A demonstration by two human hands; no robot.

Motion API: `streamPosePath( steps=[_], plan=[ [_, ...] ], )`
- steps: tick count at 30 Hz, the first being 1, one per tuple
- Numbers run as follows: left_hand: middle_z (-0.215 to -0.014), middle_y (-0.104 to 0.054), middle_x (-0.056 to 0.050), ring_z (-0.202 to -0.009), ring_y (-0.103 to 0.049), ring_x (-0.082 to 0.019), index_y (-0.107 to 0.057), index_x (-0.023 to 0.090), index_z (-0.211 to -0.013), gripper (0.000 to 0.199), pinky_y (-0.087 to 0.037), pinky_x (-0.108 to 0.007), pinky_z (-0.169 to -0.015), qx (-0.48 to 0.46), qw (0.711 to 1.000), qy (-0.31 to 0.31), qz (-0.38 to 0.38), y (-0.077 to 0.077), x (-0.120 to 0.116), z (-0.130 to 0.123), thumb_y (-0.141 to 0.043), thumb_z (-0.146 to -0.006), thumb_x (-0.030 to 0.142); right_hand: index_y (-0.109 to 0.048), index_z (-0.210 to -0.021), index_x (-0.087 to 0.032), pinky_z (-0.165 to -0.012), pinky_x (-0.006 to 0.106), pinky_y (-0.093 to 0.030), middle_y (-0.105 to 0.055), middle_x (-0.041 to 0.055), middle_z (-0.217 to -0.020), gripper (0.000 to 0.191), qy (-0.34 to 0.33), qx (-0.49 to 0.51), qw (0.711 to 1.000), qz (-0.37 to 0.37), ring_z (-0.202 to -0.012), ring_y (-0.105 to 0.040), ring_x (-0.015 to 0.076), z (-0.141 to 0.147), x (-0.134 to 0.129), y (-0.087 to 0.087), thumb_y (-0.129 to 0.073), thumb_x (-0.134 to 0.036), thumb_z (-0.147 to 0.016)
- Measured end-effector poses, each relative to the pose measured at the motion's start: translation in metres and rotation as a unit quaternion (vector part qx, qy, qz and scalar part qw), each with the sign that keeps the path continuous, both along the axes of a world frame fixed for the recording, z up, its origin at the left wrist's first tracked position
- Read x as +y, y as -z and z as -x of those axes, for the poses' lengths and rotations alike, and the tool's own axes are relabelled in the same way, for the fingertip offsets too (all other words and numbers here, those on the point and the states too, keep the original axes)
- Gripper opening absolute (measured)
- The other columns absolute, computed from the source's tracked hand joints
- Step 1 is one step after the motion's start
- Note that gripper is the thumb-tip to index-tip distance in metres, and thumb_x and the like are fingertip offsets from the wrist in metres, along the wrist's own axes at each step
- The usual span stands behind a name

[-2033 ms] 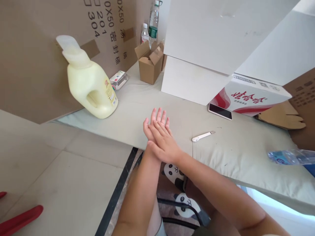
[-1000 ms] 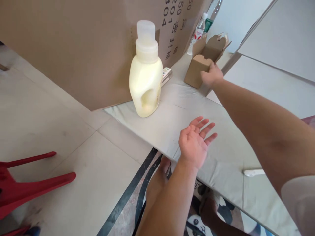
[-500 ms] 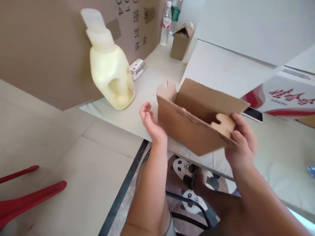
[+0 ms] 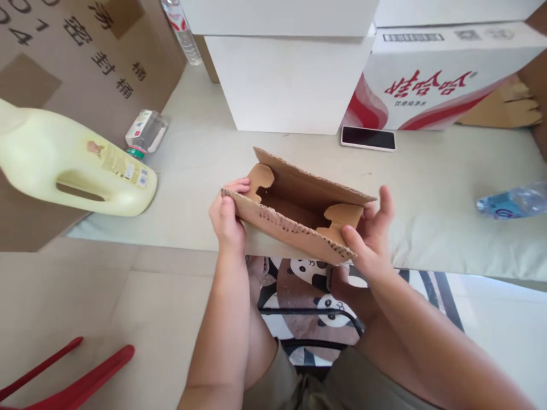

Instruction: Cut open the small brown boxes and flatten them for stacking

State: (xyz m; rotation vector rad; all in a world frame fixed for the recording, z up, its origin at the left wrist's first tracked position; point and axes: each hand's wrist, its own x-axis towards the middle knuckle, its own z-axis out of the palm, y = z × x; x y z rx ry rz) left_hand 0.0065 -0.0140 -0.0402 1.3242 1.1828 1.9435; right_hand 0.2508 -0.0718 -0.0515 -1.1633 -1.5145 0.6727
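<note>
Between my two hands is a small brown cardboard box point(image 4: 290, 230), its top uncovered and its inside visible. My left hand point(image 4: 229, 219) grips the left end, thumb on the near wall and fingers around the short side. On the right end, my right hand point(image 4: 372, 236) holds the box with the thumb at the near corner by the short flap, while one finger sticks up. Both short end flaps, each with a curved notch, fold inward. The long far flap stands up, and the near top edge is ragged. The box is tilted slightly, at the table's front edge.
A pale yellow jug point(image 4: 77, 162) lies left beside a clear bottle with a green cap point(image 4: 145, 134). White boxes point(image 4: 290, 85) stand behind, with a phone point(image 4: 368, 138) before them. A blue-labelled bottle point(image 4: 510, 203) lies right on the cloth-covered table point(image 4: 436, 228). Red legs point(image 4: 85, 381) show lower left.
My left hand has gone from open beside the box to gripping its left end. The end flap there now folds inward. The camera view has turned to the right.
</note>
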Motion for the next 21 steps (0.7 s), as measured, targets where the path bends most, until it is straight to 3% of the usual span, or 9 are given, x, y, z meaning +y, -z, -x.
streamPosePath(
  steps=[3, 5, 8, 11, 15, 21],
  plan=[
    [-0.102, -0.072, -0.007, -0.108, -0.069, -0.026, -0.073, 0.022, -0.096, 0.045, -0.051, -0.044, -0.106, 0.005, 0.999, -0.027, 0.042, 0.001, 0.002, -0.003, -0.062, -0.086, 0.064, -0.05, -0.135, -0.03, -0.115, 0.057, -0.044, -0.055, 0.0134, -0.143, 0.041, -0.005, -0.056, 0.998, 0.003, -0.138, -0.053, 0.031, -0.005, -0.001, -0.006, -0.047, -0.047, -0.098],
    [-0.108, -0.071, -0.007, -0.112, -0.068, -0.026, -0.07, 0.024, -0.11, 0.049, -0.049, -0.044, -0.108, 0.028, 0.998, -0.034, 0.054, 0.003, 0.004, -0.002, -0.068, -0.081, 0.063, -0.058, -0.12, -0.026, -0.119, 0.059, -0.038, -0.056, 0.0146, -0.141, 0.035, -0.009, -0.074, 0.997, -0.002, -0.141, -0.05, 0.0325, -0.008, -0.001, -0.008, -0.045, -0.05, -0.098],
    [-0.119, -0.071, -0.007, -0.12, -0.066, -0.026, -0.073, 0.025, -0.116, 0.044, -0.046, -0.045, -0.113, 0.09, 0.994, -0.032, 0.047, 0.004, 0.007, 0.002, -0.067, -0.084, 0.055, -0.059, -0.119, -0.026, -0.12, 0.059, -0.036, -0.058, 0.0145, -0.14, 0.038, -0.021, -0.056, 0.998, -0.014, -0.141, -0.05, 0.0325, -0.011, 0.0, -0.007, -0.043, -0.053, -0.098],
    [-0.118, -0.074, -0.005, -0.12, -0.066, -0.025, -0.081, 0.025, -0.101, 0.026, -0.046, -0.044, -0.115, 0.128, 0.991, -0.019, 0.04, 0.002, 0.01, 0.006, -0.064, -0.087, 0.039, -0.06, -0.119, -0.026, -0.121, 0.06, -0.033, -0.058, 0.013, -0.14, 0.041, -0.022, -0.039, 0.999, -0.015, -0.143, -0.048, 0.0326, -0.01, 0.0, -0.006, -0.038, -0.055, -0.099],
    [-0.111, -0.076, -0.005, -0.115, -0.067, -0.025, -0.083, 0.026, -0.087, 0.02, -0.047, -0.044, -0.113, 0.117, 0.992, -0.015, 0.056, -0.002, 0.01, 0.005, -0.064, -0.084, 0.028, -0.059, -0.119, -0.027, -0.12, 0.061, -0.034, -0.056, 0.0128, -0.141, 0.043, -0.014, -0.066, 0.998, -0.01, -0.143, -0.047, 0.0341, -0.009, 0.0, -0.005, -0.037, -0.057, -0.098],
    [-0.105, -0.076, -0.005, -0.113, -0.068, -0.026, -0.082, 0.023, -0.081, 0.021, -0.048, -0.045, -0.111, 0.066, 0.993, -0.029, 0.09, -0.003, 0.011, 0.01, -0.061, -0.079, 0.024, -0.038, -0.147, -0.03, -0.11, 0.054, -0.048, -0.051, 0.0139, -0.148, 0.062, -0.004, -0.005, 1.0, 0.002, -0.134, -0.057, 0.0317, -0.013, 0.007, 0.009, -0.034, -0.066, -0.097]
  ],
)
